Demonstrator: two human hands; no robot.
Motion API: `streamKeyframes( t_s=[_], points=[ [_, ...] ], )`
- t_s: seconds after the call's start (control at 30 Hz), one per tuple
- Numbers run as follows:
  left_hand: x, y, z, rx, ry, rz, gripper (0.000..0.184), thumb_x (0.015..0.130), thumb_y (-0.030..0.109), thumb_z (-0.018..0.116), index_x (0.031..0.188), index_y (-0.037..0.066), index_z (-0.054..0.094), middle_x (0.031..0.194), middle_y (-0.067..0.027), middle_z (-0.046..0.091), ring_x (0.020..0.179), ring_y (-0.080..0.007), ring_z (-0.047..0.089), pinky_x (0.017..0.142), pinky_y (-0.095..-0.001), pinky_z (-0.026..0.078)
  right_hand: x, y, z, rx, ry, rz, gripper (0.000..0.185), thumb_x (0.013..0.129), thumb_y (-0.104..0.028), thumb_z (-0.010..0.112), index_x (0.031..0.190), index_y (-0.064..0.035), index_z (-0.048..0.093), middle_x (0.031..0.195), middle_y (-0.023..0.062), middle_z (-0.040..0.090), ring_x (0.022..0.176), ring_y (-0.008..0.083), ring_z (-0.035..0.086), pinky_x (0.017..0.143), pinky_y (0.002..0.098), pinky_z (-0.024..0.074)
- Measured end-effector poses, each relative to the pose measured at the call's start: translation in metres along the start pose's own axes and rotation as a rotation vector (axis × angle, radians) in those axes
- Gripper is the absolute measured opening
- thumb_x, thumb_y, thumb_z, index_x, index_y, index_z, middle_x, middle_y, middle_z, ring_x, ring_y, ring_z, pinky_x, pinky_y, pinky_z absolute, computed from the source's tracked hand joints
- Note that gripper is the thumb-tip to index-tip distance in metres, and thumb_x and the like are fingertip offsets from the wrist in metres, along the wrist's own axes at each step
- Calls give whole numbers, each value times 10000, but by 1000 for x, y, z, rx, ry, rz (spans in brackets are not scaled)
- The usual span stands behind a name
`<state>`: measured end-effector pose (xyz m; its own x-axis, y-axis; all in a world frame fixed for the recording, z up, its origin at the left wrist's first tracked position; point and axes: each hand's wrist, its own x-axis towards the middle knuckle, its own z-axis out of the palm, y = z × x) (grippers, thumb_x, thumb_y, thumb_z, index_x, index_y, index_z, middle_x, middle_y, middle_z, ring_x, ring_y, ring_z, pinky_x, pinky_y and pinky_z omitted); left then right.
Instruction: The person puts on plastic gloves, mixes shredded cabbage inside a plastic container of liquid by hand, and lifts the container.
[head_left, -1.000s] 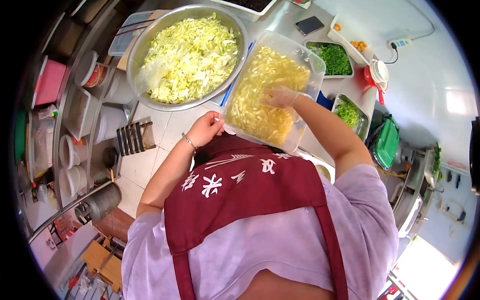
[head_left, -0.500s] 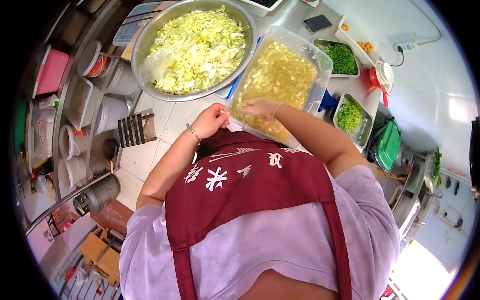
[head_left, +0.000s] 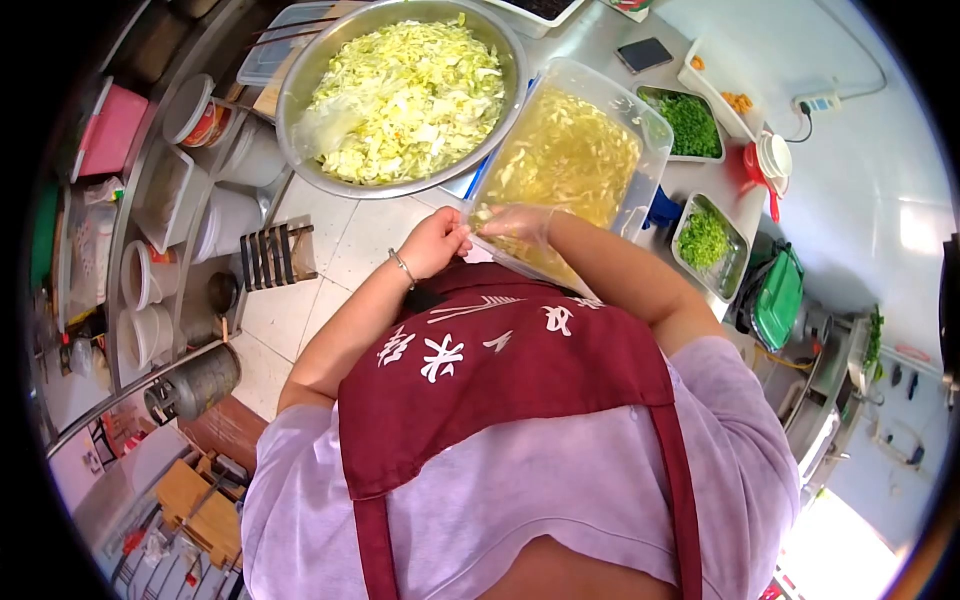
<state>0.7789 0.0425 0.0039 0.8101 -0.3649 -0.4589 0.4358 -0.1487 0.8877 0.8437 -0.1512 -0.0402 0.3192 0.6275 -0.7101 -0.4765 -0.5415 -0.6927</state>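
A clear plastic tub (head_left: 655, 150) holds yellowish liquid with shredded cabbage (head_left: 575, 150) in it. My left hand (head_left: 437, 243), with a bracelet on the wrist, is closed in a pinch at the tub's near left corner. Close beside it, my right hand (head_left: 518, 226) wears a thin clear glove and reaches over the tub's near end, fingers pointing at the left hand. How its fingers are bent is hard to make out. Beyond my left hand, a large steel basin (head_left: 290, 120) is heaped with shredded cabbage (head_left: 405, 105) and a crumpled clear bag or glove (head_left: 325, 130).
Right of the tub stand a tray of chopped greens (head_left: 690, 125) and a tray of paler chopped greens (head_left: 704, 240). Behind them lie a phone (head_left: 644, 54), a white bin (head_left: 715, 85) and a red-handled strainer (head_left: 770, 165). Shelves with buckets (head_left: 150, 275) line the left side.
My right hand has drawn left and back through the tub, toward the near left corner, and its fingers now meet my left hand. The whole view has shifted slightly.
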Motion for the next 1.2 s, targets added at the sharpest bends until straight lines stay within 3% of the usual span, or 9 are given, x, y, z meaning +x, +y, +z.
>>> streamKeyframes(
  t_s=[0.13, 0.27, 0.43, 0.47, 0.53, 0.77, 0.93, 1.07, 1.2],
  points=[
    [0, -3, 2, -11, 13, 19, 105, 928, 91, 434, 979, 0, 451, 773, -45, 546, 679, -103, 526, 650, -229, 464, -36, -38, 10, -68, 33, 14, 755, 731, -439, 659, 1270, 17, 392, 1223, 147, 484, 1118, 232, 442, 948, 326, 335],
    [0, -1, 2, 4, 6, 9, 91, 928, 85, 430, 965, 3, 446, 769, -42, 543, 674, -101, 522, 645, -228, 461, -6, -6, -2, 42, -74, -157, 714, 783, -344, 622, 1306, 48, 333, 1261, 182, 437, 1114, 208, 424, 956, 342, 319],
    [1, -4, 5, -4, 19, 20, 67, 927, 68, 417, 937, 5, 437, 761, -41, 536, 664, -99, 515, 637, -231, 455, 9, 9, 0, -144, 134, -106, 616, 766, -366, 624, 1184, 61, 473, 1107, 210, 544, 1020, 198, 472, 906, 330, 365],
    [1, -4, 4, -3, 19, 20, 67, 927, 68, 417, 937, 5, 437, 761, -41, 536, 664, -99, 515, 637, -231, 455, 11, 10, 0, -144, 135, -106, 616, 766, -366, 624, 1184, 61, 473, 1107, 210, 544, 1020, 198, 472, 906, 330, 365],
    [2, -4, 4, 21, 22, 25, 68, 927, 66, 413, 937, 2, 436, 756, -43, 535, 661, -103, 515, 634, -238, 454, 1, -5, 5, -220, 224, -26, 884, 687, -371, 657, 1298, 136, 269, 1220, 245, 477, 1095, 265, 480, 919, 315, 376],
    [4, -10, 4, 97, 53, 61, 101, 911, 75, 433, 944, -18, 454, 740, -63, 571, 649, -127, 568, 614, -257, 480, -10, -15, 11, -257, 198, -102, 775, 707, -383, 637, 1249, 111, 388, 1218, 249, 484, 1073, 276, 501, 914, 310, 385],
    [5, -12, 3, 44, 37, 64, 102, 912, 81, 440, 943, -14, 458, 744, -65, 577, 651, -122, 568, 614, -250, 473, -4, -3, 3, -74, 124, -155, 643, 732, -358, 632, 1185, 74, 481, 1156, 229, 536, 1040, 244, 516, 901, 322, 396],
    [0, -3, 2, 43, 16, 11, 87, 929, 84, 423, 933, 0, 448, 752, -46, 545, 665, -108, 521, 646, -237, 454, -22, -15, -2, -122, 147, -54, 662, 747, -380, 637, 1199, 73, 464, 1204, 231, 497, 1044, 239, 510, 886, 319, 407],
    [0, -5, 2, 18, 22, 27, 108, 921, 100, 447, 941, -6, 457, 755, -53, 563, 665, -108, 543, 636, -238, 466, -29, -2, -23, 26, 229, -56, 767, 755, -375, 661, 1295, 61, 336, 1292, 235, 397, 1101, 264, 467, 882, 322, 404]
  ],
)
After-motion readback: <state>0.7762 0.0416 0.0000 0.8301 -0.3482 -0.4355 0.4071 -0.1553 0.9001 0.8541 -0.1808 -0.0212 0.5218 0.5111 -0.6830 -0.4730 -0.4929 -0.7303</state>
